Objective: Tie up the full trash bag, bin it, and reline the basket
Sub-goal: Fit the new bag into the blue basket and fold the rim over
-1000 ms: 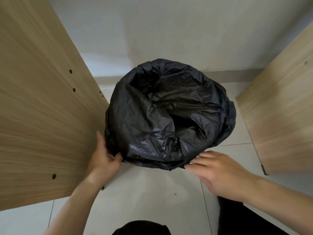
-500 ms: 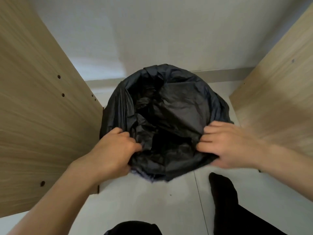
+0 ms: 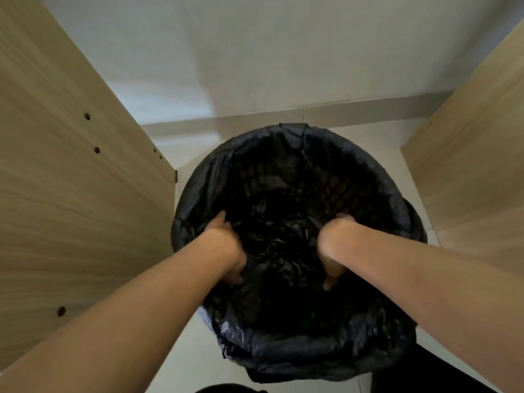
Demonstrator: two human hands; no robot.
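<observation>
A black trash bag [image 3: 286,353] lines the round basket, and its edge is folded over the rim all the way round. The basket's mesh wall [image 3: 340,191] shows through the thin plastic at the far side. Both my hands are down inside the bag. My left hand [image 3: 225,248] presses the liner toward the left wall, thumb up. My right hand [image 3: 333,245] presses the liner on the right side. The fingertips of both hands are partly buried in the crumpled folds at the bottom.
The basket stands on a pale tiled floor [image 3: 184,350] between two upright wooden panels, one at left [image 3: 71,208] and one at right [image 3: 476,180]. A white wall with a grey baseboard [image 3: 354,112] is just behind. My dark-clothed leg [image 3: 431,373] is at lower right.
My hands went from the basket's outer rim, to pinching the bunched bag at its mouth, to deep inside it. The bag went from bunched up to spread open against the basket wall.
</observation>
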